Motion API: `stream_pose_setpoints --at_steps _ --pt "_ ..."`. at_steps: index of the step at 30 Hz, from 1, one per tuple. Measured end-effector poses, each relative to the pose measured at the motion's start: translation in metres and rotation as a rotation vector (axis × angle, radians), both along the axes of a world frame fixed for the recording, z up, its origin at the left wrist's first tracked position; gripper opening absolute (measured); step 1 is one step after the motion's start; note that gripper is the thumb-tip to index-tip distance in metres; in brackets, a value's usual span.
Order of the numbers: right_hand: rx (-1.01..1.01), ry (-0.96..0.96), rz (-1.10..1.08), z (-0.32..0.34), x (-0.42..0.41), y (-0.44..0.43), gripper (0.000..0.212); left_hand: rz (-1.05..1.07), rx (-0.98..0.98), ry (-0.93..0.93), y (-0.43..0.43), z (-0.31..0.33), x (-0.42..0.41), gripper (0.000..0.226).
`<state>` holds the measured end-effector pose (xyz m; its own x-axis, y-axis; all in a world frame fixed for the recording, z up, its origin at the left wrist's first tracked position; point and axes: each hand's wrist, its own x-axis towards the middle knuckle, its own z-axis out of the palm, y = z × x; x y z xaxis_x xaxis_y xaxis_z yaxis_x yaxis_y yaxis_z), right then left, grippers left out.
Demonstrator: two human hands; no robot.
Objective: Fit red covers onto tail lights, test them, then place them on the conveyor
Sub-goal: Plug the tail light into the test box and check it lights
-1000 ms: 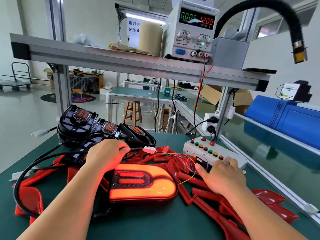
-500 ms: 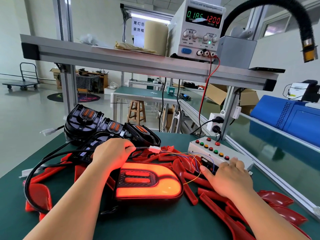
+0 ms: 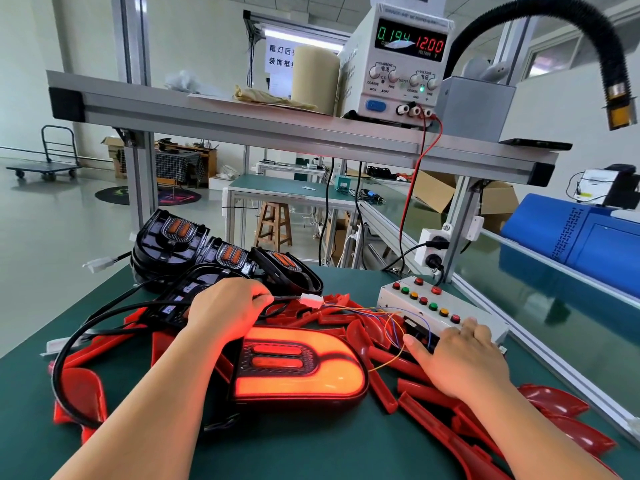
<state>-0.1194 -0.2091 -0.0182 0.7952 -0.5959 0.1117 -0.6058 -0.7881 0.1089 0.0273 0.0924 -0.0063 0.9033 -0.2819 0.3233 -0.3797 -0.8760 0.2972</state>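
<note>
A tail light (image 3: 300, 370) with its red cover on lies lit, glowing orange-red, in the middle of the green bench. My left hand (image 3: 227, 308) sits just behind it and pinches the light's black cable near the white connector (image 3: 311, 300). My right hand (image 3: 460, 356) lies with fingers extended on the near end of the white test box (image 3: 436, 303), which carries coloured buttons. Thin coloured wires run from the connector to the box. Loose red covers (image 3: 433, 415) lie scattered around the lamp.
Several uncovered black tail lights (image 3: 207, 252) are stacked behind my left hand. A power supply (image 3: 403, 60) on the overhead shelf shows 0.194 and 12.00. The green conveyor (image 3: 554, 306) runs along the right. A black hose (image 3: 588, 39) arches overhead.
The current reading rose from about 0.005 to 0.194 and the lamp stays lit. My view tilted slightly; both hands have kept their places.
</note>
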Motion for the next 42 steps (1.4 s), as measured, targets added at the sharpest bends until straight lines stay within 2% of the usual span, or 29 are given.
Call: stream_pose_setpoints --at_steps 42 --pt "-0.073 -0.024 0.04 0.0043 0.0076 -0.0053 0.101 0.011 -0.018 0.021 0.0007 -0.0005 0.0001 0.025"
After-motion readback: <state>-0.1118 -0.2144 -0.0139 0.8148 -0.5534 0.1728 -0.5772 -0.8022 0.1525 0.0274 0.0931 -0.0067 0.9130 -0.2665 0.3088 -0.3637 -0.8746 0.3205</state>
